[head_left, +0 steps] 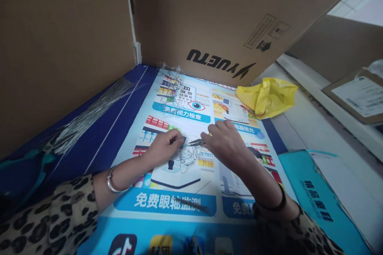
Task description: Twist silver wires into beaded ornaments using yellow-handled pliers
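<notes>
My left hand (pixel 166 147) is closed in a pinch, thumb against forefinger, on thin wire with a small dark bit at the fingertips. A loose tangle of fine wire (pixel 189 158) lies just under these fingers. My right hand (pixel 224 143) is wrapped round a pair of pliers (pixel 196 142). Their narrow jaws point left, close to the left fingertips. Most of the pliers' handles are hidden in the palm. Both hands are low over the printed poster sheet (pixel 206 147).
Cardboard panels (pixel 191 15) stand behind and at left. On the left lie a bundle of straight wires (pixel 89 117) and a teal-handled tool (pixel 44 161). More tangled wire (pixel 172 75) sits at the back. A yellow plastic bag (pixel 269 97) and a blue printed carton (pixel 320 199) are at right.
</notes>
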Demonstrator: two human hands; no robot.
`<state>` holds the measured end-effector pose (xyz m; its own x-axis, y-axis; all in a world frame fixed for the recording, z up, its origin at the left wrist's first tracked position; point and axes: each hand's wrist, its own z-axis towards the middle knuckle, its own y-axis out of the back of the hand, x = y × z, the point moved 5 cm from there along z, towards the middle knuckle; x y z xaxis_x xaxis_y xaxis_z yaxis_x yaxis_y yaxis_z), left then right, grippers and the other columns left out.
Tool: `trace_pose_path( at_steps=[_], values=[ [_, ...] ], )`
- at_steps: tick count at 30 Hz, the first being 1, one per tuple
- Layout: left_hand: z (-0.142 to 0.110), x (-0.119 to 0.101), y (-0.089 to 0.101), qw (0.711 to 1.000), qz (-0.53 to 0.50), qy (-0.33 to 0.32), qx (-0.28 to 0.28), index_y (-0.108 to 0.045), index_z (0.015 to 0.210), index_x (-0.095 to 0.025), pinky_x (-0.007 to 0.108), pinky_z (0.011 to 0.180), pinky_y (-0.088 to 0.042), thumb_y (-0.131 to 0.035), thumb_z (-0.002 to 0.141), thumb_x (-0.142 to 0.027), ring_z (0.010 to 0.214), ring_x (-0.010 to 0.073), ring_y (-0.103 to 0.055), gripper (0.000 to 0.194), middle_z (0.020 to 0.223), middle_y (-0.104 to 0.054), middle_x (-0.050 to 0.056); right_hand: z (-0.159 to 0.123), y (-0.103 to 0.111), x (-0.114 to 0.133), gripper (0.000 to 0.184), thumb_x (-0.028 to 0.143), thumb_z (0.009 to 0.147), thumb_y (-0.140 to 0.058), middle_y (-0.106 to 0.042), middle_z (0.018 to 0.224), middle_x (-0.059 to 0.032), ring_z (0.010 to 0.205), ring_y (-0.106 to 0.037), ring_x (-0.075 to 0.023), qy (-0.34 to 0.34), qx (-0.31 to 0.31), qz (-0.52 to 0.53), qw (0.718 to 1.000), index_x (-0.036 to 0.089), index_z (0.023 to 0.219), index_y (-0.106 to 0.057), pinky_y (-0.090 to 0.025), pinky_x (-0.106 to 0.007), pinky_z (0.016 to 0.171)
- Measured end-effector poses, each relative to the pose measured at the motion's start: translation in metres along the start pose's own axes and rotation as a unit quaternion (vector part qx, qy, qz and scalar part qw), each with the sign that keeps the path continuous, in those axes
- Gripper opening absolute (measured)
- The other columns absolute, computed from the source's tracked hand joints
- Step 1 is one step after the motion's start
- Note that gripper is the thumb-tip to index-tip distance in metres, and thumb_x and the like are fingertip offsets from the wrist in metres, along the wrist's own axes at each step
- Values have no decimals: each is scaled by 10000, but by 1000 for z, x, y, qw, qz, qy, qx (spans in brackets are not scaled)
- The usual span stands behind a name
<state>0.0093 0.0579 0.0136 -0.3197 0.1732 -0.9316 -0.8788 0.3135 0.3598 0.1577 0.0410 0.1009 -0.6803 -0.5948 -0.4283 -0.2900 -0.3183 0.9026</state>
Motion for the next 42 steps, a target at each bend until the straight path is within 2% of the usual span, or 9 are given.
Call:
trace_pose_path(
  at_steps=[5, 17, 30, 37, 40, 42],
  values=[
    [0, 0, 0, 1000, -17, -2, -1, -492, 713, -182, 216, 535, -342, -480, 821, -253, 565, 100, -447, 130, 611, -492, -46, 5, 0, 3, 85, 179, 819, -561, -558, 732, -71, 758, -405, -210, 21, -11, -8, 1000, 176, 756, -618, -200, -348, 689],
    [0, 3, -2, 999, 34, -19, -16, -510, 722, -182, 206, 544, -340, -497, 812, -207, 567, 90, -459, 94, 610, -520, -52, 10, 0, 7, 141, 128, 825, -525, -553, 691, -77, 717, -402, -204, 37, -13, -35, 999, 160, 715, -608, -201, -356, 676],
    [-2, 1, -1, 1000, 6, 7, -19, -532, 699, -175, 200, 510, -354, -509, 793, -203, 544, 89, -486, 101, 586, -546, -45, 5, 4, 7, 137, 99, 812, -518, -546, 685, -69, 707, -384, -196, 35, -35, -28, 998, 162, 734, -612, -205, -353, 681],
    [-1, 5, 0, 999, -2, 28, -33, -512, 669, -175, 208, 495, -341, -524, 779, -259, 533, 94, -460, 138, 581, -531, -38, 1, -1, 6, 96, 144, 820, -540, -549, 713, -66, 731, -388, -197, 30, -30, -11, 999, 173, 768, -615, -204, -350, 684],
    [-1, 8, -1, 998, -23, 34, -38, -500, 674, -177, 203, 476, -329, -522, 779, -271, 512, 89, -442, 143, 562, -507, -45, -1, -3, 4, 71, 243, 813, -588, -556, 742, -64, 754, -397, -203, 8, -18, 12, 1000, 186, 790, -623, -205, -342, 680],
    [-1, 9, -1, 998, -31, 33, -36, -494, 681, -177, 203, 475, -325, -521, 783, -277, 510, 87, -437, 145, 566, -503, -46, -1, -5, 4, 124, 319, 796, -621, -560, 764, -63, 769, -405, -211, -5, -8, 19, 1000, 195, 807, -626, -205, -340, 679]
  ],
)
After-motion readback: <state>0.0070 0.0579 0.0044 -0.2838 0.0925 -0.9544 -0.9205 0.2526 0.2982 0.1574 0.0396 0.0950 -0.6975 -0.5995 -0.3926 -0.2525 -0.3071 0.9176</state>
